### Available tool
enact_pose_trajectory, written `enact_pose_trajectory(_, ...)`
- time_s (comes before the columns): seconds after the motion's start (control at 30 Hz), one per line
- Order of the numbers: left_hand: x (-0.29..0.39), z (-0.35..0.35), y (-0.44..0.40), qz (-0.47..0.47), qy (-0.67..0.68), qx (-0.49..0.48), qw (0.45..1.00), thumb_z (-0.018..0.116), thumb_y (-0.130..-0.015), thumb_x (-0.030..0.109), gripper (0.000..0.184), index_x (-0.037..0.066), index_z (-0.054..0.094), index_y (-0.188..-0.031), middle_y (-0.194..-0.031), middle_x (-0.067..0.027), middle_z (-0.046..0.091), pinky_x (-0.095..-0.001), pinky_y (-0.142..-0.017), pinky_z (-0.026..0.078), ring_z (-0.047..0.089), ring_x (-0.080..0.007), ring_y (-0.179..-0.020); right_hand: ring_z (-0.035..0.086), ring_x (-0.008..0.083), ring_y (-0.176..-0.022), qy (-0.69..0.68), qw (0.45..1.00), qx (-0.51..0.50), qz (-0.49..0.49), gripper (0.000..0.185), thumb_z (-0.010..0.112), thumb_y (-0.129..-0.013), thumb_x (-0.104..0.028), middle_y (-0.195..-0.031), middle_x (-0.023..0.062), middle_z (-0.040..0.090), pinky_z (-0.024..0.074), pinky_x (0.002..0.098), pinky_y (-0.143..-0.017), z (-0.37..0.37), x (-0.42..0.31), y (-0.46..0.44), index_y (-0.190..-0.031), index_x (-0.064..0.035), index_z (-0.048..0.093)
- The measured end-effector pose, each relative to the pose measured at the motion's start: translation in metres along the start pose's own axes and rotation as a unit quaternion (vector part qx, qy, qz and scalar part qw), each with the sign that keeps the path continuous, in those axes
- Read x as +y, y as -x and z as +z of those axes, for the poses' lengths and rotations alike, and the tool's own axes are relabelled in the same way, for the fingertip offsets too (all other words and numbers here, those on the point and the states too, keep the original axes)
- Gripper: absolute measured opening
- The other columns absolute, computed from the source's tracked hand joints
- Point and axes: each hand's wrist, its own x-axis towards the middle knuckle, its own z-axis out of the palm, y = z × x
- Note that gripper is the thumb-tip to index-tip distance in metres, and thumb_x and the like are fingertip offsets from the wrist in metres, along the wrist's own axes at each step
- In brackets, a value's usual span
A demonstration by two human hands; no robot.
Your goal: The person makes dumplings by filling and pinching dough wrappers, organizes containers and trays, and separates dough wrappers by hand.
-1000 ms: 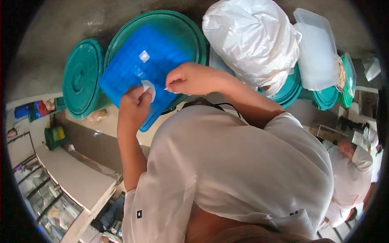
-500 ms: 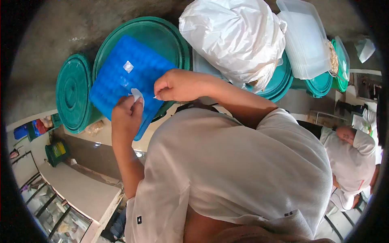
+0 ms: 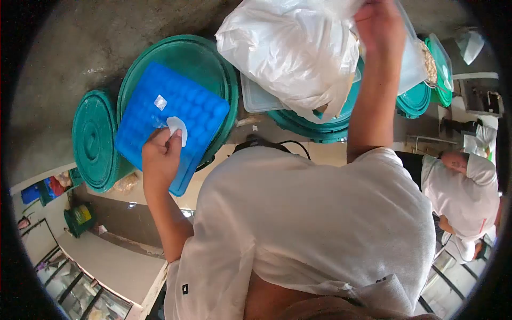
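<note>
My left hand (image 3: 162,152) is closed, pinching a small thin white piece (image 3: 177,131) that looks like paper or plastic film. It is over a blue rectangular container (image 3: 197,109) with rows of rounded bumps showing through its top. A small whitish square (image 3: 160,102) lies on that blue top. The container rests on a large round green lid (image 3: 176,45). My right hand (image 3: 381,24) is at the upper edge of a large full white plastic bag (image 3: 293,53). Its bent fingers grip the bag's thin edge, though they are blurred and partly cut off by the frame.
Another round green lid (image 3: 93,138) stands at the left. Under the bag are a clear plastic lid (image 3: 261,96) and a green lidded tub (image 3: 320,128). Clear stacked containers (image 3: 410,69) are behind my right forearm. A person in a white shirt (image 3: 458,186) is at the right.
My right hand has moved from beside the white piece, up and right to the bag. My left hand still holds the piece. The view has shifted slightly.
</note>
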Motion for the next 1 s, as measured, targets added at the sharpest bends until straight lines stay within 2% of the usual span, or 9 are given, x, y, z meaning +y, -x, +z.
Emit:
enact_pose_trajectory(0.1, 0.0, 0.001, -0.002, 0.049, 0.005, 0.003, 0.999, 0.062, -0.087, 0.013, 0.017, -0.004, 0.063, -0.085, -0.072, -0.0128, 0.057, -0.034, -0.055, 0.04, 0.051, -0.0201, -0.06, 0.056, 0.01, -0.067, -0.102, 0.991, 0.08, -0.033, 0.021, 0.057, -0.093, -0.025, -0.078, 0.0, 0.06, 0.0463, 0.0258, -0.06, -0.129, 0.001, -0.047, -0.093, -0.0056, 0.063)
enact_pose_trajectory(0.13, 0.0, 0.001, -0.002, 0.048, -0.003, -0.001, 0.999, 0.061, -0.087, 0.013, 0.017, -0.004, 0.063, -0.085, -0.072, -0.0125, 0.057, -0.0339, -0.055, 0.039, 0.051, -0.0197, -0.06, 0.061, 0.0168, -0.077, 0.128, 0.981, 0.149, -0.005, 0.022, 0.056, -0.091, -0.019, -0.087, 0.007, 0.063, 0.0504, 0.0288, -0.066, -0.167, 0.009, -0.04, -0.103, -0.0001, 0.06)
enact_pose_trajectory(0.2, 0.001, 0.001, -0.006, 0.047, -0.01, 0.0, 0.999, 0.061, -0.087, 0.012, 0.017, -0.004, 0.063, -0.085, -0.072, -0.0123, 0.056, -0.0339, -0.055, 0.038, 0.05, -0.0194, -0.06, 0.066, 0.0235, -0.087, 0.349, 0.914, 0.206, 0.02, 0.029, 0.054, -0.09, -0.012, -0.096, 0.0141, 0.066, 0.0544, 0.0317, -0.072, -0.161, 0.005, -0.033, -0.112, 0.0054, 0.058)
enact_pose_trajectory(0.27, 0.003, -0.001, -0.005, 0.037, 0.006, -0.016, 0.999, 0.062, -0.087, 0.011, 0.015, -0.004, 0.064, -0.086, -0.072, -0.012, 0.057, -0.0329, -0.055, 0.039, 0.05, -0.0189, -0.061, 0.067, 0.0278, -0.087, 0.173, 0.95, 0.251, 0.074, 0.034, 0.053, -0.091, -0.017, -0.099, 0.02, 0.065, 0.0556, 0.0353, -0.073, -0.069, -0.018, 0.008, -0.113, 0.0091, 0.055)
enact_pose_trajectory(0.4, 0.022, 0.0, -0.004, 0.042, 0.068, -0.038, 0.996, 0.062, -0.087, 0.009, 0.013, -0.003, 0.064, -0.088, -0.074, -0.0115, 0.058, -0.0319, -0.055, 0.04, 0.051, -0.0189, -0.061, 0.067, 0.0223, -0.083, 0.211, 0.967, -0.08, 0.115, 0.032, 0.051, -0.093, -0.022, -0.102, 0.0123, 0.067, 0.0548, 0.0315, -0.071, 0.03, -0.005, 0.056, -0.113, 0.0017, 0.061)
enact_pose_trajectory(0.53, 0.039, 0.0, 0.005, 0.117, 0.129, -0.118, 0.978, 0.062, -0.086, 0.007, 0.011, -0.003, 0.065, -0.09, -0.076, -0.0116, 0.059, -0.0316, -0.056, 0.041, 0.052, -0.0199, -0.062, 0.064, 0.0204, -0.096, 0.147, 0.843, -0.49, 0.165, 0.035, 0.063, -0.086, -0.012, -0.111, 0.0077, 0.065, 0.0514, 0.0318, -0.08, 0.116, 0.025, 0.118, -0.12, -0.0069, 0.062)
enact_pose_trajectory(0.7, 0.041, -0.001, 0.015, 0.125, 0.081, -0.085, 0.985, 0.062, -0.086, 0.01, 0.011, 0.001, 0.065, -0.09, -0.073, -0.0145, 0.059, -0.0342, -0.056, 0.041, 0.053, -0.0265, -0.061, 0.061, 0.0291, -0.098, 0.206, 0.765, -0.598, 0.126, 0.029, 0.064, -0.082, -0.009, -0.105, 0.0132, 0.064, 0.0492, 0.0353, -0.079, 0.159, 0.043, 0.162, -0.111, -0.0043, 0.064)
enact_pose_trajectory(0.83, 0.033, -0.004, 0.017, 0.076, 0.078, -0.057, 0.992, 0.062, -0.086, 0.012, 0.013, 0.0, 0.065, -0.091, -0.073, -0.0143, 0.058, -0.0334, -0.056, 0.041, 0.054, -0.023, -0.062, 0.063, 0.0346, -0.083, 0.248, 0.802, -0.543, 0.025, 0.014, 0.062, -0.078, -0.011, -0.085, 0.0165, 0.063, 0.0491, 0.042, -0.073, 0.162, 0.066, 0.174, -0.09, -0.0038, 0.063)
enact_pose_trajectory(1.0, 0.033, 0.001, 0.014, 0.036, 0.266, -0.044, 0.962, 0.063, -0.091, 0.015, 0.02, -0.002, 0.064, -0.102, -0.084, -0.0047, 0.064, -0.0245, -0.063, 0.045, 0.054, -0.0079, -0.072, 0.063, 0.0193, -0.08, 0.196, 0.822, -0.513, 0.154, 0.016, 0.063, -0.085, -0.007, -0.086, 0.01, 0.065, 0.0492, 0.0304, -0.073, 0.15, 0.037, 0.144, -0.099, -0.0012, 0.065)
